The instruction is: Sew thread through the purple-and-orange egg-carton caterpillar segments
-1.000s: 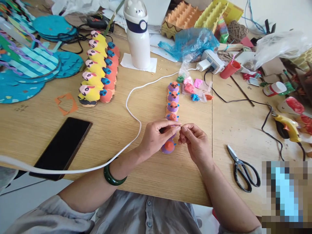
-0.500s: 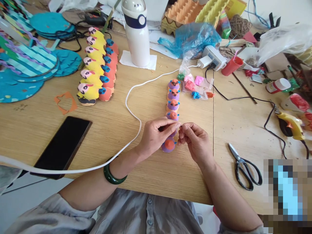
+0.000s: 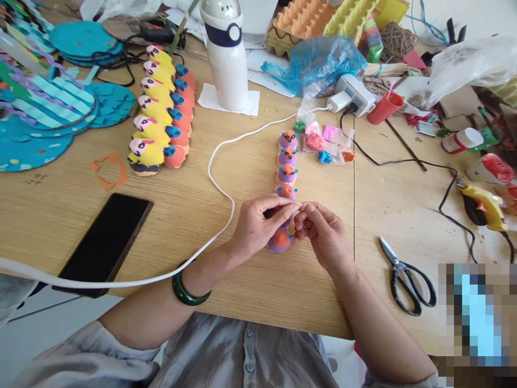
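Note:
A row of painted egg-carton cups (image 3: 287,156), purple with orange faces and small blue ears, runs away from me on the table. The three farthest faces carry dark eyes; the nearest cup is plain orange on top. Over the near part of the row, my left hand (image 3: 258,221) is closed, with a dark lump (image 3: 268,213) showing between thumb and fingers. My right hand (image 3: 323,231) is closed in a pinch, and its fingertips meet those of my left hand. Whatever is between the fingertips is too small to make out. Both hands hide some of the cups.
Yellow (image 3: 155,110) and red-orange cup rows (image 3: 180,126) stand at left, near a phone (image 3: 105,242). A white cable (image 3: 212,161) crosses the table. Bagged coloured clay (image 3: 315,140), a white bottle (image 3: 228,70), scissors (image 3: 406,275) and a yellow glue gun (image 3: 482,205) lie around.
The right fingertips have shifted slightly and press closer against the left ones. A tiny dark bit seen between them before is now hidden. The cup row has not moved.

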The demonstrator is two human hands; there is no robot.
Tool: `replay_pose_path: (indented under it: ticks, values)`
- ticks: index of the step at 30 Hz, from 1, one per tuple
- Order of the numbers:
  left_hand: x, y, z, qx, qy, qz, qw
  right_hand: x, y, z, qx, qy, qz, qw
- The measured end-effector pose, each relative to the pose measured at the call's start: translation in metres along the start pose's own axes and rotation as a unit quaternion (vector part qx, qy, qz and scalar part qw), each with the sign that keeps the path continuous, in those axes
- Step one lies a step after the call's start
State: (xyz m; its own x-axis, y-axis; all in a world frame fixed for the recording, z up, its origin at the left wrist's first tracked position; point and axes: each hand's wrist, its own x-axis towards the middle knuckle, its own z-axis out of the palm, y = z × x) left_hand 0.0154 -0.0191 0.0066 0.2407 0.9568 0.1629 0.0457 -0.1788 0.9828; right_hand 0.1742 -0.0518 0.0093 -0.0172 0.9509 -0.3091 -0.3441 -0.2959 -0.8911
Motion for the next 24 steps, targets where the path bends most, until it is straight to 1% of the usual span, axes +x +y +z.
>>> replay_pose_path:
  ticks: [4,7,10,15,19,24]
  values:
    - [0.0,-0.0008,0.0004,0.001,0.002,0.008,1.0,0.0006,0.0008,-0.0009,-0.011,-0.011,0.017,1.0]
    - [-0.0003,-0.0015,0.0008,-0.001,0.0,0.008,1.0,0.0004,0.0007,-0.0008,-0.016,0.004,0.006,1.0]
    - [-0.0003,-0.0013,0.0,-0.008,0.009,-0.007,1.0,0.0007,-0.0004,-0.0007,0.001,0.021,-0.005,1.0]
    - [0.0003,0.0004,-0.0008,-0.007,0.005,-0.022,1.0,0.0016,-0.0014,-0.001,0.015,0.03,-0.009,0.999]
    - [0.0001,-0.0004,0.0008,-0.004,-0.009,0.0,1.0,0.001,-0.002,0.0001,0.012,0.023,-0.01,1.0]
    - [0.0005,-0.0013,0.0008,-0.002,0.008,0.014,1.0,0.0006,-0.0027,0.001,0.023,0.011,0.014,1.0]
